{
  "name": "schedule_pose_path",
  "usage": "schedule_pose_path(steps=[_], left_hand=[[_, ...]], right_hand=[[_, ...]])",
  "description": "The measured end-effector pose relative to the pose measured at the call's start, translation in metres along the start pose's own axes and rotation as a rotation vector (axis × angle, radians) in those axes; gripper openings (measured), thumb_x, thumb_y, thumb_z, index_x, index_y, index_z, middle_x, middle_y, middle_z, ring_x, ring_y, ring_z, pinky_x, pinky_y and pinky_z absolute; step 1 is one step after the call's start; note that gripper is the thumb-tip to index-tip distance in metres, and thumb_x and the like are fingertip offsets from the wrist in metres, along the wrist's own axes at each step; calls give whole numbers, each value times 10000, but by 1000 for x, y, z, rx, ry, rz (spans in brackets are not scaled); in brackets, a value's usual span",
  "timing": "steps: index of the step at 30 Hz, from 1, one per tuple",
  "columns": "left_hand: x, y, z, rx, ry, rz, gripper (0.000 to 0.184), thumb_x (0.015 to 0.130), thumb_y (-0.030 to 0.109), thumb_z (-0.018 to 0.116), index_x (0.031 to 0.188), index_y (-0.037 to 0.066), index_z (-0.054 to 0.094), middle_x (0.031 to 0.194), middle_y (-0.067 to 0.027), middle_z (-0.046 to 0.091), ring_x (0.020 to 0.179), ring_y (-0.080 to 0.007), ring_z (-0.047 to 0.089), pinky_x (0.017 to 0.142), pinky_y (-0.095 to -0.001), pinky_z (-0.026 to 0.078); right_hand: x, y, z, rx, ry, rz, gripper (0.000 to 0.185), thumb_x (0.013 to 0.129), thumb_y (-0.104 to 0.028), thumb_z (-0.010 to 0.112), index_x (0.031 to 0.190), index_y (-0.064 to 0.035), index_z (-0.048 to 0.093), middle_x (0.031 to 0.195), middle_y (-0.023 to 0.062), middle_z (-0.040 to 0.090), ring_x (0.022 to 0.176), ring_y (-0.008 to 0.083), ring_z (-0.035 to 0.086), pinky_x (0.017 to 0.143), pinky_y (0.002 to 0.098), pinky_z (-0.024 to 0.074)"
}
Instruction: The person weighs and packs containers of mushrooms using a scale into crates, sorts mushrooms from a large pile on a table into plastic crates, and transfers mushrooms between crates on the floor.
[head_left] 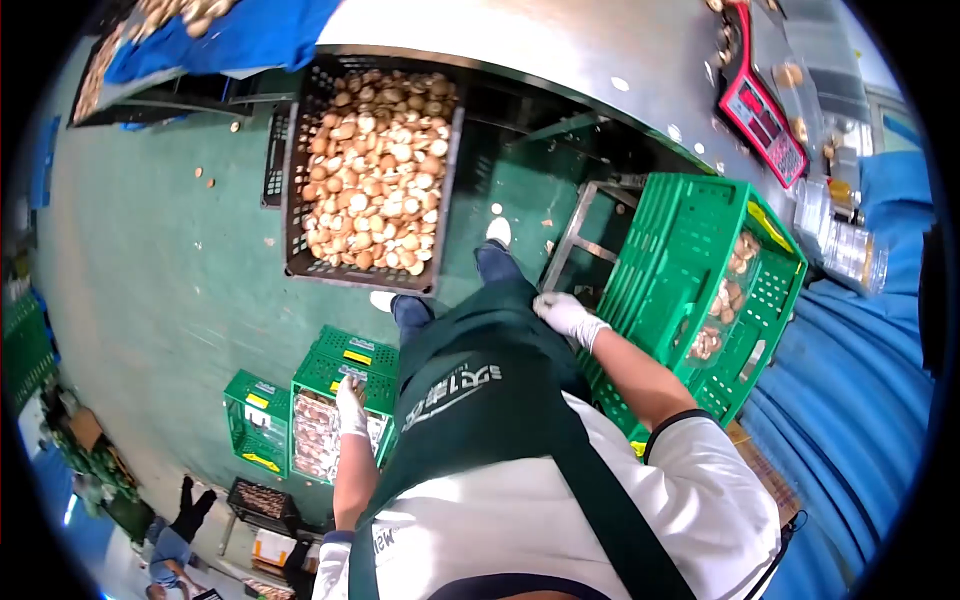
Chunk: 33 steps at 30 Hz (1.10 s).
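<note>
My left hand, in a white glove, hangs beside my apron, over the edge of a green crate of packed mushrooms. Its fingers are curled together, and whether anything is in them is too small to tell. Also in a white glove, my right hand is in front of the apron, near the large green crate. Its fingers are closed, their tips partly hidden. Clear packs of mushrooms lie in the right part of that crate.
A black crate full of loose mushrooms stands ahead of my feet. A metal table carries a red scale and clear containers. A smaller green crate stands at left. Another person is at lower left.
</note>
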<state>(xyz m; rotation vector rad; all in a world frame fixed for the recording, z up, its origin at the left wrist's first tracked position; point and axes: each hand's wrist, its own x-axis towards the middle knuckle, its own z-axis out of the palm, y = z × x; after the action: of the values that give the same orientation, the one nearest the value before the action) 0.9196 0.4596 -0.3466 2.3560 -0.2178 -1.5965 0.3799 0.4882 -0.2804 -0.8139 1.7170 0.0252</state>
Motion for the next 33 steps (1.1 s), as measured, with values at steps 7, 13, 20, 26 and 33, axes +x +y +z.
schedule_pose_path(steps=[7,13,20,26,33], left_hand=[[-100,79,205,317,-414,382,296,941,169,594,1209,46,624,1038,-50,666,916,-166,629,806,-285,491],[-181,187,286,436,-440,743,297,943,187,600,1185,16,621,1040,-62,663,959,-131,592,876,-269,464],[-189,270,310,294,-285,949,279,955,165,574,1184,17,628,1100,-47,662,1004,-130,601,905,-260,460],[-206,393,356,226,-119,1284,296,958,130,541,1215,-2,605,1216,-113,628,1147,-215,573,1012,-328,421],[-216,544,440,272,51,1622,457,870,64,620,1315,57,513,1316,-188,494,1223,-335,493,999,-387,448]], right_hand=[[-12,25,-95,389,330,-99,315,922,-297,589,1153,-91,649,1094,164,678,1031,305,641,911,344,484],[-4,-2,-135,407,307,-337,308,940,-241,594,1189,-62,626,1101,161,676,1042,263,640,920,342,483],[4,-76,-214,386,302,-542,297,916,-152,616,1180,-16,618,1080,135,680,1015,234,651,910,317,492],[18,-167,-299,265,422,-572,275,929,-90,578,1181,12,623,1080,142,695,992,195,662,888,305,505],[69,-285,-392,222,744,-842,279,905,-70,601,1180,-29,626,1113,126,641,1023,223,625,874,319,505]])
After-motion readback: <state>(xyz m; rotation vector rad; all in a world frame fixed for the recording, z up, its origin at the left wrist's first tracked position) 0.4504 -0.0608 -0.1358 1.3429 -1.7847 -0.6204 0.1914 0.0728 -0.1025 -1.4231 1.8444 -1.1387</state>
